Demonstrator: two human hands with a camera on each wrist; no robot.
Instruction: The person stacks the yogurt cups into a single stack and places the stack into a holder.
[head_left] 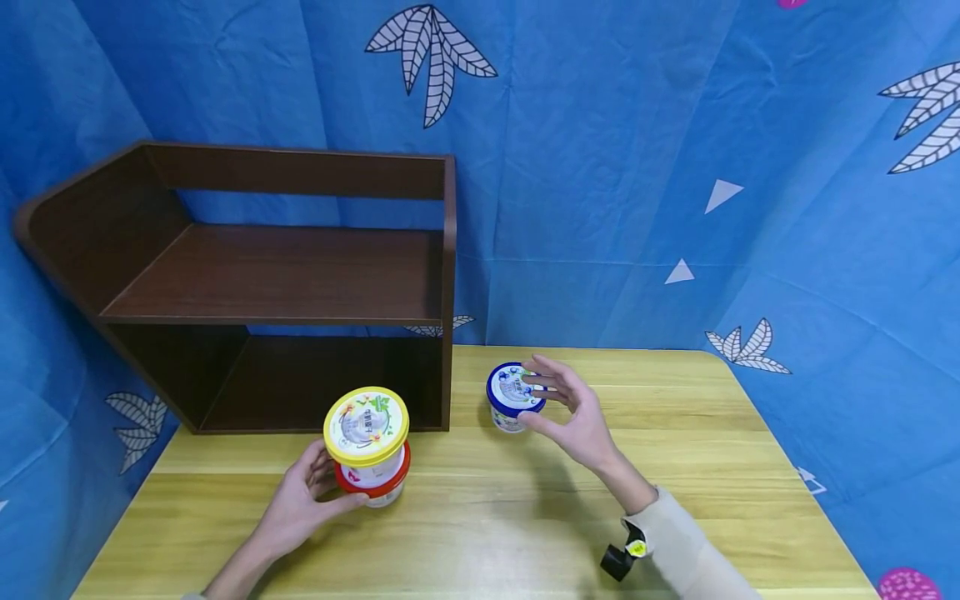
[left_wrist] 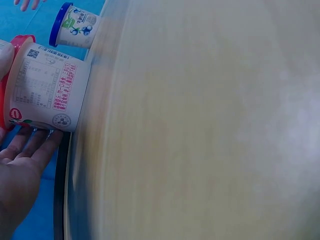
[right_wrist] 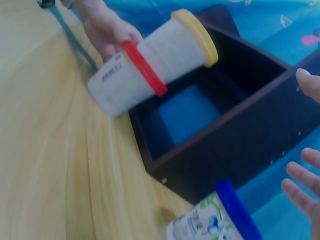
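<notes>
Two lidded tubs stand stacked in front of the shelf, the yellow-lidded tub (head_left: 367, 427) on top of the red-lidded tub (head_left: 386, 492). My left hand (head_left: 303, 500) grips the lower one, thumb in front and fingers curled round its far left side. The left wrist view shows the red-lidded tub's printed label (left_wrist: 47, 85) and fingertips (left_wrist: 47, 145) against its wall. Farther right, a blue-lidded tub (head_left: 514, 392) stands upright on the table. Spread around its lid's right side, my right hand (head_left: 573, 412) overlaps it in the head view; the right wrist view shows these fingers apart from the tub.
A dark brown two-tier shelf (head_left: 277, 271) stands at the back left of the wooden table (head_left: 675, 467). Its right side panel rises between the stack and the blue-lidded tub. A blue patterned cloth (head_left: 600, 167) hangs behind and around the table.
</notes>
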